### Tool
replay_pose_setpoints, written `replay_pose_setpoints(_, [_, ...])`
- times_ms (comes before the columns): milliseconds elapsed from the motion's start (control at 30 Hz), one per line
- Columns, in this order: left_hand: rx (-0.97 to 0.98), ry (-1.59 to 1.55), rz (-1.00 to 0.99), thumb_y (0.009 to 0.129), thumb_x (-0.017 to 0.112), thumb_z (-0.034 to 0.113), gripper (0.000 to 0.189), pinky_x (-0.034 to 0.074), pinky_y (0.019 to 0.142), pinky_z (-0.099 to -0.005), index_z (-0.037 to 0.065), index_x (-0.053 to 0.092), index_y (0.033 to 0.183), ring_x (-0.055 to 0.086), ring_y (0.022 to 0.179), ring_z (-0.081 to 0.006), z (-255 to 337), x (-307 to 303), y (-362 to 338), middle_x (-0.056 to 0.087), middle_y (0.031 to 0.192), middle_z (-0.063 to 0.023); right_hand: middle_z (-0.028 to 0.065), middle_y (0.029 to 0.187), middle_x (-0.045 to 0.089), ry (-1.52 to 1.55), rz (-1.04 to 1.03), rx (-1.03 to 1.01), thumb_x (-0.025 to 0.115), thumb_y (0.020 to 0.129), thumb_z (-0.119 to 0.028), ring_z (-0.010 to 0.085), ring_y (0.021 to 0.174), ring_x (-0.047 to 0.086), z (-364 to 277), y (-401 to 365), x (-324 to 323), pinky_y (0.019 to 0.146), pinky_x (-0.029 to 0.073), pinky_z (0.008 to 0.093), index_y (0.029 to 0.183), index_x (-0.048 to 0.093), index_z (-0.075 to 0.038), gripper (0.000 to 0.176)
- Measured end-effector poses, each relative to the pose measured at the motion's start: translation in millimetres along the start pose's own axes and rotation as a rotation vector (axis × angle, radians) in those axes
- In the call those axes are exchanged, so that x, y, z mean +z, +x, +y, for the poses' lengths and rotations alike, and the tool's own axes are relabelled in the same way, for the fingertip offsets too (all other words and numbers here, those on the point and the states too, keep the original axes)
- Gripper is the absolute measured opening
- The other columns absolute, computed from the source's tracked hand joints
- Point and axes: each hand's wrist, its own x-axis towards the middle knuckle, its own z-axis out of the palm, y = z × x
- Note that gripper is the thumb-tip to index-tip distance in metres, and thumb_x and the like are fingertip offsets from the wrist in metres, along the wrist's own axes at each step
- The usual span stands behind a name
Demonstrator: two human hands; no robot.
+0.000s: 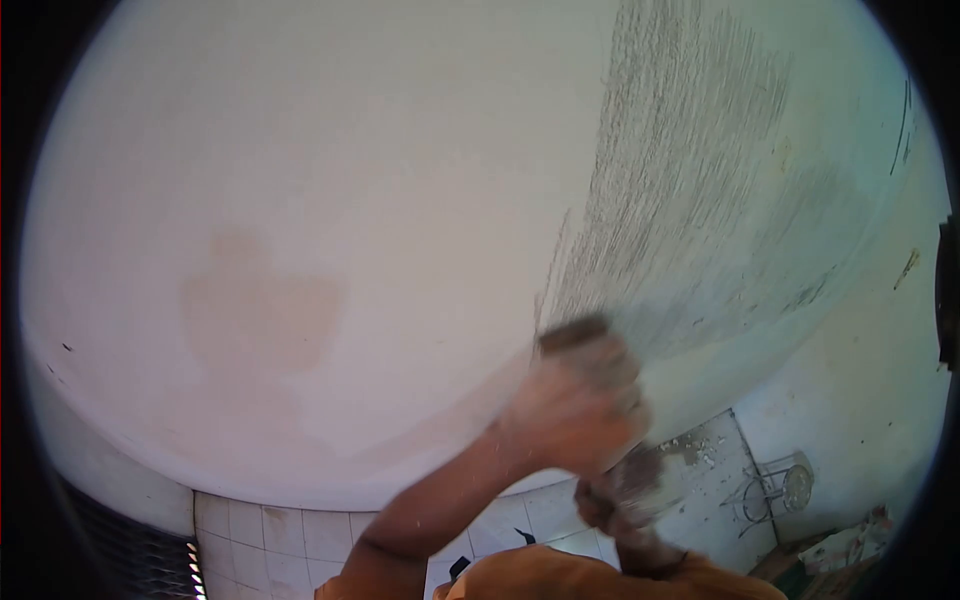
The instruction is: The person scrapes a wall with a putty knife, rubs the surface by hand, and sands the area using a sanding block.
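My left hand [585, 405] is raised in front of a white curved-looking wall [420, 200], fingers closed round a flat, dark-edged scraping tool [575, 335]. Motion blurs the hand and the tool, whose edge is at or close to the wall's surface. Grey streaks [680, 150] cover the wall above and to the right of it. Lower down, near my body, my right hand [610, 510] is curled beside a blurred grey-and-white thing [650, 480]. What that thing is, and how the fingers grip it, I cannot make out.
A pinkish patch [265, 315] marks the wall at left. Below is a tiled floor [285, 545] with pale debris [700, 450] at right. A round-topped stool or stand [790, 487] stands near the right wall. A dark grille [125, 545] is at lower left.
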Motion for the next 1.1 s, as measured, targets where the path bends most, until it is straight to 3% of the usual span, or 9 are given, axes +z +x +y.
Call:
replay_pose_setpoints(33, [0.010,-0.008,-0.020,0.052,0.058,0.029,0.022,0.042,0.057,-0.0283,0.015,0.041,0.051,0.049,0.060,-0.0161,1.5,5.5,-10.2,0.039,0.054,0.0009,0.0019,0.075,0.050,-0.046,0.051,-0.028,0.055,0.088,-0.035,0.0142,0.051,0.045,17.9,-2.2,-5.4,0.040,0.034,0.0283,0.095,0.053,-0.011,0.025])
replay_pose_setpoints(100, [0.044,-0.018,-0.042,0.051,0.058,0.029,0.022,0.042,0.058,-0.0281,0.015,0.041,0.051,0.049,0.059,-0.0163,1.3,3.7,-13.0,0.039,0.054,0.0013,0.0025,0.077,0.050,-0.590,0.061,-0.209,0.051,0.088,-0.039,0.0148,0.049,0.042,22.1,-1.8,-4.4,0.040,0.031,0.0261,0.095,0.052,-0.010,0.030])
replay_pose_setpoints(200, [0.072,-0.047,0.012,0.049,0.058,0.029,0.023,0.043,0.059,-0.0294,0.014,0.041,0.052,0.048,0.058,-0.0159,-11.7,-21.7,32.6,0.039,0.054,0.0022,-0.0015,0.062,0.040,0.136,-0.042,0.028,0.053,0.091,-0.046,0.0077,0.041,0.033,-5.3,11.4,3.6,0.035,0.025,0.0217,0.100,0.048,-0.011,0.036])
replay_pose_setpoints(233, [0.067,-0.039,-0.082,0.052,0.060,0.028,0.020,0.044,0.064,-0.0292,0.013,0.047,0.052,0.050,0.065,-0.0166,-9.3,-34.3,40.6,0.046,0.058,0.0005,-0.0013,0.062,0.040,0.156,-0.081,0.035,0.052,0.091,-0.046,0.0078,0.040,0.033,-18.1,12.1,10.1,0.035,0.025,0.0216,0.101,0.048,-0.011,0.036])
replay_pose_setpoints(267, [0.059,-0.027,-0.177,0.055,0.062,0.027,0.018,0.046,0.069,-0.0291,0.013,0.052,0.052,0.052,0.073,-0.0172,-7.7,-43.4,43.8,0.053,0.062,-0.0011,-0.0012,0.061,0.040,0.031,-0.079,-0.025,0.052,0.092,-0.044,0.0078,0.040,0.033,-14.4,7.3,12.3,0.034,0.025,0.0216,0.102,0.048,-0.011,0.035])
replay_pose_setpoints(400, [0.016,-0.034,-0.160,0.054,0.062,0.029,0.018,0.045,0.066,-0.0304,0.013,0.052,0.052,0.052,0.072,-0.0175,0.8,-4.1,-4.7,0.052,0.062,-0.0007,-0.0011,0.061,0.040,-0.459,0.042,-0.254,0.051,0.093,-0.040,0.0078,0.038,0.034,12.8,-7.8,10.0,0.033,0.025,0.0217,0.105,0.047,-0.011,0.031])
replay_pose_setpoints(533, [0.095,-0.057,-0.111,0.053,0.061,0.030,0.021,0.045,0.065,-0.0301,0.014,0.048,0.052,0.051,0.072,-0.0177,-11.4,-35.2,39.8,0.047,0.058,0.0012,-0.0009,0.061,0.041,-0.310,0.060,-0.120,0.051,0.093,-0.040,0.0078,0.038,0.034,-20.0,-2.7,25.5,0.033,0.026,0.0218,0.106,0.047,-0.011,0.032])
replay_pose_setpoints(1000, [0.014,-0.048,-0.071,0.051,0.061,0.032,0.022,0.045,0.065,-0.0297,0.013,0.049,0.050,0.051,0.069,-0.0173,1.1,-13.1,5.0,0.048,0.058,0.0013,-0.0001,0.061,0.043,-0.401,0.141,-0.153,0.053,0.092,-0.039,0.0080,0.038,0.035,-21.4,-5.8,37.3,0.032,0.026,0.0221,0.108,0.047,-0.011,0.034])
replay_pose_setpoints(1100, [0.122,-0.028,-0.103,0.047,0.065,0.035,0.024,0.046,0.066,-0.0309,0.014,0.053,0.052,0.053,0.073,-0.0183,-13.8,-44.5,61.0,0.051,0.060,0.0004,0.0010,0.059,0.044,-0.184,0.111,-0.026,0.053,0.091,-0.042,0.0083,0.038,0.035,-43.4,-4.1,29.7,0.032,0.025,0.0223,0.107,0.048,-0.010,0.036])
